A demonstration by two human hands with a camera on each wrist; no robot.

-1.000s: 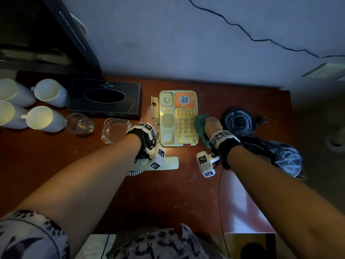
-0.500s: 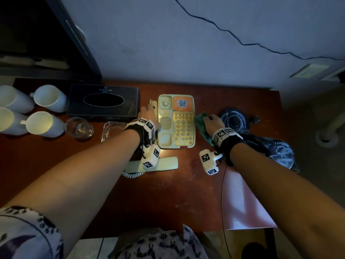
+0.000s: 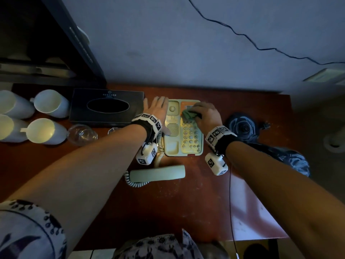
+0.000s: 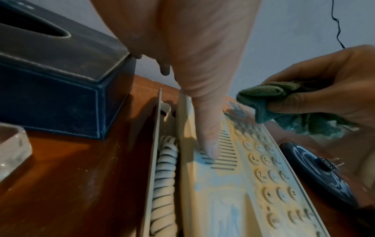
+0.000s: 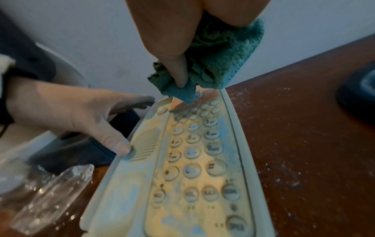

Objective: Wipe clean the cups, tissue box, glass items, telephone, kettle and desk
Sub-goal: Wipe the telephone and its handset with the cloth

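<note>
1. Since a moment ago both hands have travelled up the telephone (image 3: 183, 128): the right hand (image 3: 206, 114) has left the phone's right edge for the top of the keypad, and the left hand (image 3: 157, 109) has reached farther toward the wall
2. Desk (image 3: 168, 202), the largest thing, carries everything; pale specks dot its red-brown top beside the phone
3. Tissue box (image 3: 106, 106) sits just left of the phone, with white cups (image 3: 46, 130) lying on their sides and glass items (image 3: 82, 134) farther left
4. Phone base lies flat at the middle back, dust streaked over its keys; its handset (image 3: 157, 173) is off the cradle, lying on the desk nearer the person
5. Left hand is spread flat, fingers straight, thumb (image 4: 210, 144) pressing the speaker grille to steady the base
6. Right hand holds a bunched green cloth (image 5: 215, 64), thumb pinching it down at the orange label
7. Risk, as I judge it: a hard stroke could slide the light base into the tissue box or tug the coiled cord (image 4: 164, 176), and a bunched cloth may skip the gaps between keys
</note>
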